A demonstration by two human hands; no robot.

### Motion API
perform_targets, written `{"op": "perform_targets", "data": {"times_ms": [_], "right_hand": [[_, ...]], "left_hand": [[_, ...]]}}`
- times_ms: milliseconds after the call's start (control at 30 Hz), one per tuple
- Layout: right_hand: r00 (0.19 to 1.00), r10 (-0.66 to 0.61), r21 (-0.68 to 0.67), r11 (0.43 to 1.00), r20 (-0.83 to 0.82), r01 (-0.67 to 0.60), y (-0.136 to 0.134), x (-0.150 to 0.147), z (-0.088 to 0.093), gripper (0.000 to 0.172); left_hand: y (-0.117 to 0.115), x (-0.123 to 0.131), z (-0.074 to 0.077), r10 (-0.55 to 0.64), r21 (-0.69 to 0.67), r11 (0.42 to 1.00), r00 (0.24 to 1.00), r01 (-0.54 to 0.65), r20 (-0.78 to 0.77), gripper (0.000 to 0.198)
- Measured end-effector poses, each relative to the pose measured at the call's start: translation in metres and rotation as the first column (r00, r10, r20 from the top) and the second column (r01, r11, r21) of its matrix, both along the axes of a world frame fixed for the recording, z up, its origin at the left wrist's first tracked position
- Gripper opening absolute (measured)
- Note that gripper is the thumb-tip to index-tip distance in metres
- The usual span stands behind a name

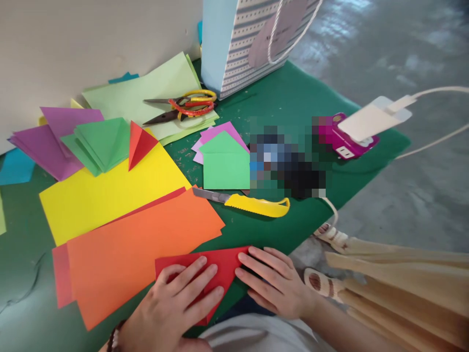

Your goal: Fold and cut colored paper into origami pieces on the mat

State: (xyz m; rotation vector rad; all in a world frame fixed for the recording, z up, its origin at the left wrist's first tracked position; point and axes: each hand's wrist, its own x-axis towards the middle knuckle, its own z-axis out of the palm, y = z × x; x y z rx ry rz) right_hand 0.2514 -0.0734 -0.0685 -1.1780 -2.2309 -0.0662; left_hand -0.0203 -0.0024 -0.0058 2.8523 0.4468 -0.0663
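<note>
Pressing down on a folded red paper, the left hand and the right hand lie open and flat, with no tight grip. The red paper sits at the near edge of a green felt mat, partly on top of a big orange paper. The mat lies on a grey concrete floor, with a white wall at the far left. A yellow paper lies just past the orange one. A yellow craft knife lies to the right of both, and scissors rest farther off on a light green paper. A striped gift bag stands at the far edge. Bare green mat shows just past the hands, giving them some room. A tan cloth hangs in at the near right.
</note>
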Motion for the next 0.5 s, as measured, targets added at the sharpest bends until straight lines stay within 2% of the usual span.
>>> {"op": "perform_targets", "data": {"times_ms": [300, 500], "right_hand": [[0.999, -0.033, -0.012, 0.999, -0.023, 0.033, -0.0031, -0.0017, -0.0038, 0.029], [0.997, -0.050, -0.073, 0.996, -0.065, 0.045, -0.0062, 0.0016, 0.0019, 0.029]], "left_hand": [[0.0010, 0.0015, 0.0004, -0.008, 0.011, 1.000, 1.000, 0.008, 0.013, 0.075], [0.0019, 0.0023, -0.0013, -0.022, 0.037, 0.999, 1.000, 0.021, 0.017, 0.076]]}}
